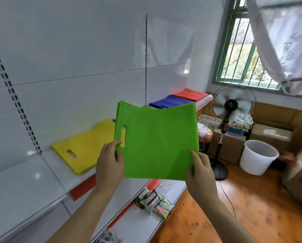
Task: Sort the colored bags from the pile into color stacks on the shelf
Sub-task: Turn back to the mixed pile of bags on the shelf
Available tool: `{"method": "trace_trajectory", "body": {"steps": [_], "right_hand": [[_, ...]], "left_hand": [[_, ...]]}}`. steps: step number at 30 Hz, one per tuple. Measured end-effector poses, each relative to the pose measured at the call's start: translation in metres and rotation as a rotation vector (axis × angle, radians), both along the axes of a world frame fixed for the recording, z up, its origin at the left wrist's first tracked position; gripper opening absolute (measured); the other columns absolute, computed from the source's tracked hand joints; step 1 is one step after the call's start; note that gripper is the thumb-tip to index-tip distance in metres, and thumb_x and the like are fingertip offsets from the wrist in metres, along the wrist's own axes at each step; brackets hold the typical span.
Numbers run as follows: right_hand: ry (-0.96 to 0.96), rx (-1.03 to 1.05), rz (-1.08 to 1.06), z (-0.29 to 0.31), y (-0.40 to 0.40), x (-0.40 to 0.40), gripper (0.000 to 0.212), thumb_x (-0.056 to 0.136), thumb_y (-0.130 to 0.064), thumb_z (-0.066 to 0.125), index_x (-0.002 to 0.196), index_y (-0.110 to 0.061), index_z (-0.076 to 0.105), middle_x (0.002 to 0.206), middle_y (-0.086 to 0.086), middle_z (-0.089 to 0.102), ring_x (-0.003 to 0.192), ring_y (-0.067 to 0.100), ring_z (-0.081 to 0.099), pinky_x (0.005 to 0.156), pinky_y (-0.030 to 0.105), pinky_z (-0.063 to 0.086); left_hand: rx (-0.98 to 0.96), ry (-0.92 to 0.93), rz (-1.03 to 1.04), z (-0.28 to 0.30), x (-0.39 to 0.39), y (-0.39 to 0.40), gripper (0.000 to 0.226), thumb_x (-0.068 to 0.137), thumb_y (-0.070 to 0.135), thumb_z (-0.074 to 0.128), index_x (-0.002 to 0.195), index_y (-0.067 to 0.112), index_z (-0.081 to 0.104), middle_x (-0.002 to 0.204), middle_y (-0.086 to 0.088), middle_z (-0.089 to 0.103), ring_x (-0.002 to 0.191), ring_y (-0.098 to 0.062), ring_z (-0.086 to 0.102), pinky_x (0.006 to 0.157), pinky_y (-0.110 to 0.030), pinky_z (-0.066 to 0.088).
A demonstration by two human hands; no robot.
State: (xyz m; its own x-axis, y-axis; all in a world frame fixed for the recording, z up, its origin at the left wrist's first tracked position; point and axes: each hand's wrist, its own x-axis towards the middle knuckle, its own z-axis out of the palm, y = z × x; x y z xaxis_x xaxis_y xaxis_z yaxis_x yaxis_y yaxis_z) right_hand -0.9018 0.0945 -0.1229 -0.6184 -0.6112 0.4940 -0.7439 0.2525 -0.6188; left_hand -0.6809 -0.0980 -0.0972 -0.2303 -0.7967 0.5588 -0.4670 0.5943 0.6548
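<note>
A flat green bag (pixel 157 142) with a slot handle hangs in the air in front of the white shelf (pixel 24 186). My left hand (pixel 110 165) pinches its lower left edge beside the handle slot. My right hand (pixel 200 171) pinches its lower right corner. On the shelf behind lie a yellow bag stack (pixel 87 146) at the left, a blue bag stack (pixel 169 101) further right and a red bag stack (pixel 190 94) at the far right end. A sliver of green shows on the shelf behind the held bag's top edge.
A lower shelf (pixel 143 223) carries snack packets (pixel 153 201). On the wooden floor stand a pedestal fan (pixel 231 109), a white bucket (pixel 258 156) and cardboard boxes (pixel 269 135) under the barred window (pixel 243 50).
</note>
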Motion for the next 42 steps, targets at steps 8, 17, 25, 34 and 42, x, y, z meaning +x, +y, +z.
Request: {"method": "trace_trajectory", "body": {"steps": [8, 17, 25, 34, 42], "right_hand": [[0.081, 0.052, -0.056, 0.017, -0.071, -0.112, 0.055, 0.093, 0.0, 0.057, 0.146, -0.013, 0.055, 0.132, 0.003, 0.051, 0.102, 0.032, 0.062, 0.079, 0.045, 0.054], [0.069, 0.076, 0.059, 0.016, -0.187, -0.193, 0.057, 0.092, 0.003, 0.057, 0.147, -0.012, 0.057, 0.136, 0.002, 0.051, 0.107, 0.029, 0.061, 0.083, 0.036, 0.048], [0.055, 0.117, 0.308, 0.002, -0.289, -0.259, 0.056, 0.096, 0.0, 0.053, 0.15, -0.012, 0.054, 0.142, -0.001, 0.049, 0.11, 0.027, 0.061, 0.087, 0.042, 0.053], [0.083, 0.226, 0.53, -0.001, -0.367, -0.317, 0.06, 0.095, -0.001, 0.052, 0.155, -0.012, 0.049, 0.141, -0.003, 0.046, 0.105, 0.021, 0.058, 0.083, 0.038, 0.053], [0.121, 0.378, 0.572, -0.013, -0.411, -0.325, 0.06, 0.097, -0.006, 0.054, 0.156, -0.009, 0.046, 0.142, 0.0, 0.047, 0.101, 0.016, 0.053, 0.077, 0.03, 0.046]], "left_hand": [[0.053, 0.041, -0.025, -0.003, -0.111, -0.076, 0.03, 0.104, 0.008, 0.056, 0.132, 0.015, 0.064, 0.128, -0.002, 0.064, 0.112, -0.02, 0.062, 0.086, -0.029, 0.045], [0.127, -0.021, 0.09, -0.015, -0.159, -0.146, 0.038, 0.103, 0.003, 0.056, 0.138, 0.016, 0.06, 0.134, -0.002, 0.06, 0.111, -0.017, 0.059, 0.084, -0.027, 0.044], [0.171, -0.068, 0.348, -0.031, -0.193, -0.183, 0.043, 0.098, -0.002, 0.058, 0.139, 0.01, 0.06, 0.136, -0.007, 0.057, 0.107, -0.015, 0.059, 0.085, -0.023, 0.042], [0.278, -0.225, 0.583, -0.033, -0.239, -0.191, 0.052, 0.097, -0.001, 0.058, 0.148, 0.007, 0.052, 0.145, -0.008, 0.053, 0.129, -0.024, 0.057, 0.102, -0.033, 0.048], [0.302, -0.418, 0.629, -0.046, -0.249, -0.211, 0.047, 0.1, 0.015, 0.055, 0.147, 0.008, 0.051, 0.14, -0.005, 0.055, 0.128, -0.022, 0.053, 0.107, -0.032, 0.044]]}}
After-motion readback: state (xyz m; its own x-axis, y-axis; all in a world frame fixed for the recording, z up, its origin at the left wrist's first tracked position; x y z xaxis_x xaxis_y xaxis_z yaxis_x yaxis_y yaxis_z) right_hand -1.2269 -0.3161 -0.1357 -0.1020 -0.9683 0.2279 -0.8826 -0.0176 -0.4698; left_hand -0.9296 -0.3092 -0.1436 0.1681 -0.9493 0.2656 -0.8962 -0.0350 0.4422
